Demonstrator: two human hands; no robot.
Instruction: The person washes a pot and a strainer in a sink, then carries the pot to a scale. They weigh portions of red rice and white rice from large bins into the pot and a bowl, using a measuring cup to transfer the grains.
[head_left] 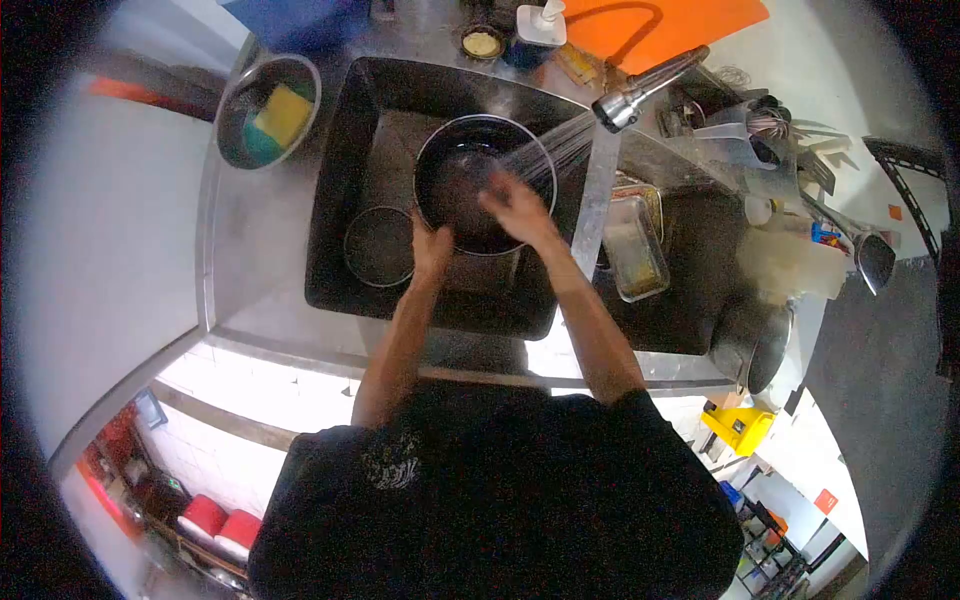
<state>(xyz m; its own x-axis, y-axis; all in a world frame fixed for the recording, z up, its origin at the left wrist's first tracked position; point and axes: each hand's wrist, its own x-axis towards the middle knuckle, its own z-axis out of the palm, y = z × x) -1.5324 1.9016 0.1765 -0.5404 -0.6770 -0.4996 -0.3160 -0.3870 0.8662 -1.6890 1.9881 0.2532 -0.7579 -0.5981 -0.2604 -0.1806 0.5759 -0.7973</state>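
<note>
A round dark pot [430, 190] with a pale metal rim sits tilted in the left sink basin [340, 240]. My left hand [432, 248] grips its near left rim, with the fingers partly hidden behind the wall. Over the pot's mouth is my right hand [518, 208], slightly blurred, its fingers apart and nothing visible in them. Water sprays from the metal faucet head [620, 108] at the right down into the pot, close past my right hand. A round sieve-like ring [378, 247] lies on the basin floor just left of my left hand.
A metal bowl [228, 120] with a yellow sponge [284, 116] stands left of the basin. To the right, rectangular metal trays [636, 250] lie in a second basin [690, 300]. A large pot [755, 350] and several utensils [815, 170] stand farther right. A soap pump bottle [541, 25] is behind.
</note>
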